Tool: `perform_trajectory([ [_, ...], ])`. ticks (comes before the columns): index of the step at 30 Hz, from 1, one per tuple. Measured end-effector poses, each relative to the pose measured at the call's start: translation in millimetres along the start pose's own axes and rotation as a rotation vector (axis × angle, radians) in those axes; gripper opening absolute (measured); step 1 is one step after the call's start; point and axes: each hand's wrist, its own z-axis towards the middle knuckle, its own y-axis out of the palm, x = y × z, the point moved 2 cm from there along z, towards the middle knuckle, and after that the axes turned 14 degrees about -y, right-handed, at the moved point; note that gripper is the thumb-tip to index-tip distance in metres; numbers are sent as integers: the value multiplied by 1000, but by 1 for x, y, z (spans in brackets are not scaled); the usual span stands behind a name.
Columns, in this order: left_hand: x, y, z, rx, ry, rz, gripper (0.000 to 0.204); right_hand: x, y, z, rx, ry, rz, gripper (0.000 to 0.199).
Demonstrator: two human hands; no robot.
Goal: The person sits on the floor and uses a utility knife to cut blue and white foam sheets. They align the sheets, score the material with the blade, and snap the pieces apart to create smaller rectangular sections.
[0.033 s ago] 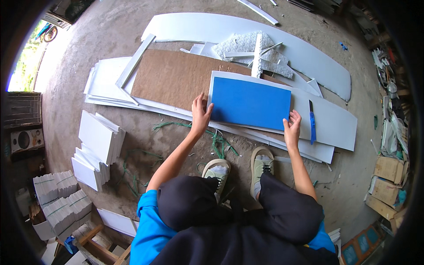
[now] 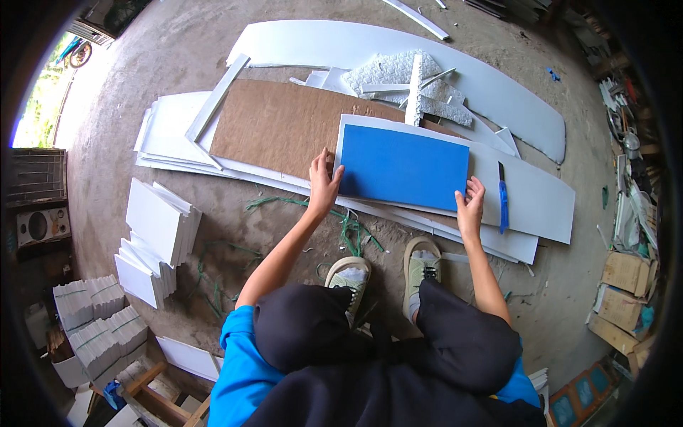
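Note:
A blue rectangular board (image 2: 404,162) lies on a slightly larger white sheet (image 2: 388,123), whose edge shows along the top and left. My left hand (image 2: 325,185) is at the left edge, thumb against it and fingers curled by the side. At the right edge, my right hand (image 2: 470,206) grips the blue board's lower corner between thumb and fingers. Under them are a brown wooden board (image 2: 277,124) and a stack of long white foam-like sheets (image 2: 174,117). A utility knife (image 2: 503,199) with a blue handle and dark blade lies on the white sheet right of my right hand.
A large white panel (image 2: 313,43) and broken textured pieces (image 2: 398,75) lie behind. Cut white panels (image 2: 155,220) stand at left, bundled stacks (image 2: 107,334) lower down. Green twine (image 2: 350,229) lies before my shoes (image 2: 350,281). Cardboard boxes (image 2: 626,274) line the right side.

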Motion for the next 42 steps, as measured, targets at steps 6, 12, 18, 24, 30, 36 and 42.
perform_trajectory([
  [6,16,22,-13,12,35,243,50,12,-9,7,-44,-71,-217,59],
  [12,37,49,-24,-94,136,305,53,43,-37,13,-62,4,-273,67],
  [18,103,85,75,-232,596,562,41,55,-39,22,-115,93,-255,76],
  [24,121,121,112,-498,918,797,38,58,-40,19,-99,99,-148,78],
  [30,127,118,134,-280,798,824,27,59,-42,19,-94,104,-117,75],
  [36,115,77,134,-36,536,388,40,57,-40,18,-70,68,-111,72],
  [42,27,37,19,-241,204,256,47,53,-43,17,-55,22,-146,65],
])
